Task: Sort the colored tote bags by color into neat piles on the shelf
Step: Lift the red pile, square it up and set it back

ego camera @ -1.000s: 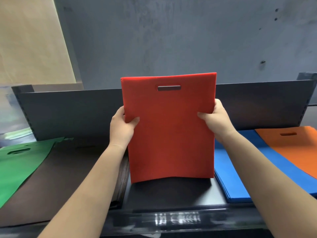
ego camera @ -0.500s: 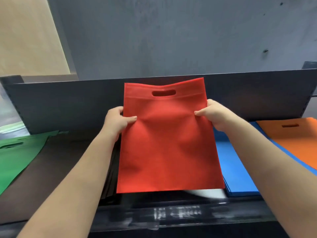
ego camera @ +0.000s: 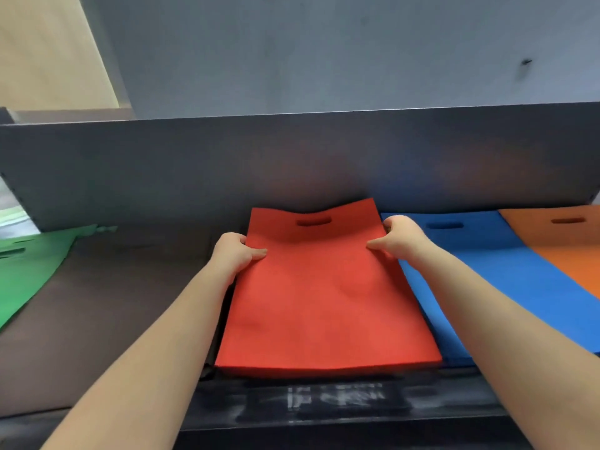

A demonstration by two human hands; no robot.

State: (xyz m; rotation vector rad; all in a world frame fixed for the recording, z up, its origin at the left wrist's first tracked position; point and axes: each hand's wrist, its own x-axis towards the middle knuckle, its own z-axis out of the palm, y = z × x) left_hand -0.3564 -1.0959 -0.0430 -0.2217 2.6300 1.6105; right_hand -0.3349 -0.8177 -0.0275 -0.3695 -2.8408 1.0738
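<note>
A stack of red tote bags (ego camera: 324,297) lies flat in the middle of the dark shelf (ego camera: 357,414), handle slot toward the back. My left hand (ego camera: 235,254) grips its left edge, thumb on top. My right hand (ego camera: 401,237) grips the right edge near the top corner, thumb on the fabric. The top edge of the red stack curls up slightly against the shelf's back wall (ego camera: 292,164). To the right lie a blue pile (ego camera: 506,277) and an orange pile (ego camera: 571,248). On the left lie a brown pile (ego camera: 107,303) and a green bag (ego camera: 26,271).
The shelf's grey back wall runs across the whole view behind the piles. A label strip sits on the shelf's front lip (ego camera: 334,397). The red stack lies close between the brown and blue piles.
The red bags went from upright in front of me to lying flat on the shelf. Both hands moved forward and down with them and still hold the side edges.
</note>
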